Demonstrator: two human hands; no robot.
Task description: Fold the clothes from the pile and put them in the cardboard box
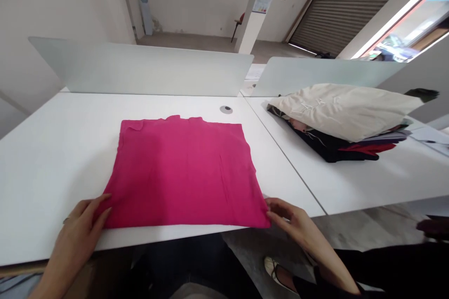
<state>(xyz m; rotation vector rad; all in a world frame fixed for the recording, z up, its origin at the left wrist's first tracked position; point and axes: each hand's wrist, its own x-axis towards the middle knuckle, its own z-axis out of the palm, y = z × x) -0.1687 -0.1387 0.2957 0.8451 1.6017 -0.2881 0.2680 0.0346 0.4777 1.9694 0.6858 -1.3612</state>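
Magenta garment (182,175) lies flat on a white desk (45,163), folded into a rough rectangle, its lower edge just short of the desk's front edge. Hands are well apart, one at each lower corner. Left hand (79,238), wearing a ring (66,220), rests open against the fabric's lower left side; right hand (293,222) curls at the lower right corner, though whether it pinches the cloth cannot be made out. On the neighbouring desk (351,187), a stack of folded dark and red clothes (336,149) lies under a cream fabric bundle (343,110). Pale divider panels (140,70) stand along the desks' far side.
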